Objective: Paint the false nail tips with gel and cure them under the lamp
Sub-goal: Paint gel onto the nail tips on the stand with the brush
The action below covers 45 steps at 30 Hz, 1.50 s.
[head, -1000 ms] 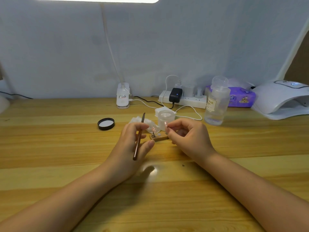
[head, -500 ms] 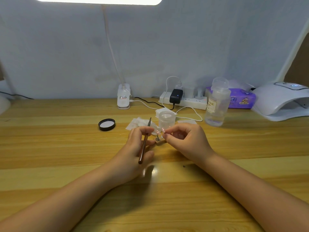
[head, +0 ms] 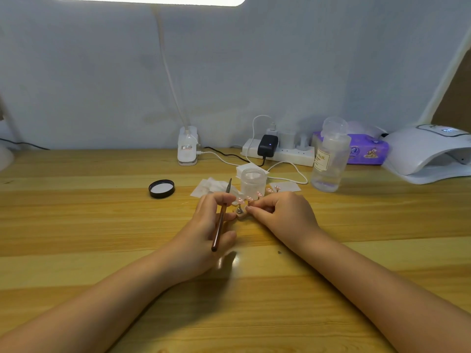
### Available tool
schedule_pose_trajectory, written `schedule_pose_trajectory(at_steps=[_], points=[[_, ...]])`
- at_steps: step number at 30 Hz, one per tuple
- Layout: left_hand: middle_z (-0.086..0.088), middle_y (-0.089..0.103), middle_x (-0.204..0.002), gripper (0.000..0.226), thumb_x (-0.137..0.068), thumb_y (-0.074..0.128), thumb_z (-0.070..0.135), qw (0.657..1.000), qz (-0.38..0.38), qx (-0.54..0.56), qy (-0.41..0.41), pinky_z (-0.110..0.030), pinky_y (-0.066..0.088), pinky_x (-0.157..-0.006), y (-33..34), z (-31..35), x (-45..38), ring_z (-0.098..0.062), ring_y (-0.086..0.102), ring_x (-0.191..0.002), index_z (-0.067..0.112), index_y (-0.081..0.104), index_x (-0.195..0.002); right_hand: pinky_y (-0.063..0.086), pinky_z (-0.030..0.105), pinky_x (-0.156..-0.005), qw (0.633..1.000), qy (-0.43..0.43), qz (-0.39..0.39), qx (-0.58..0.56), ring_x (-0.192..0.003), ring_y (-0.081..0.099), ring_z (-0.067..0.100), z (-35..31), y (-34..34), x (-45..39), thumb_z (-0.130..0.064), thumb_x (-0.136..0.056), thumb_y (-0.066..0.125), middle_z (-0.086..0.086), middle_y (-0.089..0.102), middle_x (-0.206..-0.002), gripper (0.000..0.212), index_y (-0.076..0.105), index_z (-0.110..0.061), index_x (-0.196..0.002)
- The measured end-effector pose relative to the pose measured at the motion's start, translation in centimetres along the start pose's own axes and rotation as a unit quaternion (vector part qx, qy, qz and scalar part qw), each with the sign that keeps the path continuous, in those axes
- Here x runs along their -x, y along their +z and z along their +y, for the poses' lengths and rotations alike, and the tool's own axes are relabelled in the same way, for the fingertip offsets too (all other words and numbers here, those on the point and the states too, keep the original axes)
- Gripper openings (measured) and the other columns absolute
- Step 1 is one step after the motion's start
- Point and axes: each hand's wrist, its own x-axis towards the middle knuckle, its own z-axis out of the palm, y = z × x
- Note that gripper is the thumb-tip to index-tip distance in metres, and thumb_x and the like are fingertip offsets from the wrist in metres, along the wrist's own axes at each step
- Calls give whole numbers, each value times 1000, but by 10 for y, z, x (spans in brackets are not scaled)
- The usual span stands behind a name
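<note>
On the wooden surface, the left hand pinches a brush upright; the right hand, now nearer the left, pinches at the nail tips on their stand. Beyond, a bottle reads "NAIL"; the curing lamp sits far right.

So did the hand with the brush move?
Yes. The left hand with the brush slid right, toward the jar and away from the black lid, closing in on the right hand.

brown brush, pink nail tips, black lid
</note>
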Motion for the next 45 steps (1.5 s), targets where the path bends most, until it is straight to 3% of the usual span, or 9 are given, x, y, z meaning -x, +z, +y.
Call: schedule_pose_trajectory(at_steps=[4, 10, 23, 29, 33, 38, 45], points=[[4, 36, -137, 50, -91, 62, 4, 1000, -4, -1, -2, -23, 43, -102, 0, 1, 0, -3, 49, -126, 36, 34, -118, 51, 30, -71, 1000, 4, 5, 26, -82, 62, 8, -2, -1, 1, -44, -86, 65, -11, 73, -87, 22, 75, -30, -99], [6, 35, -136, 50, -91, 61, 5, 1000, -15, -10, 7, -26, 42, -106, 0, 2, 1, -2, 46, -128, 36, 34, -119, 46, 26, -58, 998, -30, 47, 29, -63, 56, 8, -6, 0, 7, -42, -82, 67, -13, 61, -62, 18, 77, -27, -85], [7, 31, -140, 51, -93, 61, 11, 997, -35, -54, 44, -28, 40, -109, 3, 2, 2, 2, 45, -130, 40, 29, -121, 49, 32, -72, 996, -45, -21, 80, -95, 60, 18, -8, 0, 6, -49, -91, 53, -8, 72, -93, 28, 73, -35, -106], [6, 31, -139, 52, -93, 60, 10, 997, -31, -54, 40, -29, 40, -109, 4, 2, 2, 1, 45, -129, 40, 28, -121, 51, 36, -76, 993, -58, -38, 92, -95, 62, 14, -12, 0, 5, -44, -94, 51, -6, 72, -98, 28, 72, -32, -108], [4, 33, -138, 51, -92, 62, 12, 998, -20, -51, 40, -29, 41, -108, 4, 2, 2, 0, 47, -127, 36, 29, -122, 49, 32, -71, 994, -73, -20, 84, -91, 62, 14, -13, -1, 6, -41, -93, 54, -7, 72, -97, 23, 72, -34, -106], [10, 39, -132, 44, -84, 62, 38, 999, 26, -15, 33, -9, 43, -92, 3, 4, 3, 9, 49, -115, 40, 35, -119, 48, 33, -66, 994, -85, -3, 70, -81, 60, 11, -15, -3, 10, -41, -93, 54, -7, 71, -88, 23, 74, -30, -100], [9, 62, -107, 29, -83, 60, 50, 987, 134, 51, 70, -19, 51, -72, -3, 4, 7, -16, 66, -92, 36, 55, -108, 49, 31, -63, 994, -79, 2, 78, -68, 57, 9, -17, -6, 14, -42, -92, 54, -9, 70, -82, 23, 70, -27, -93]])
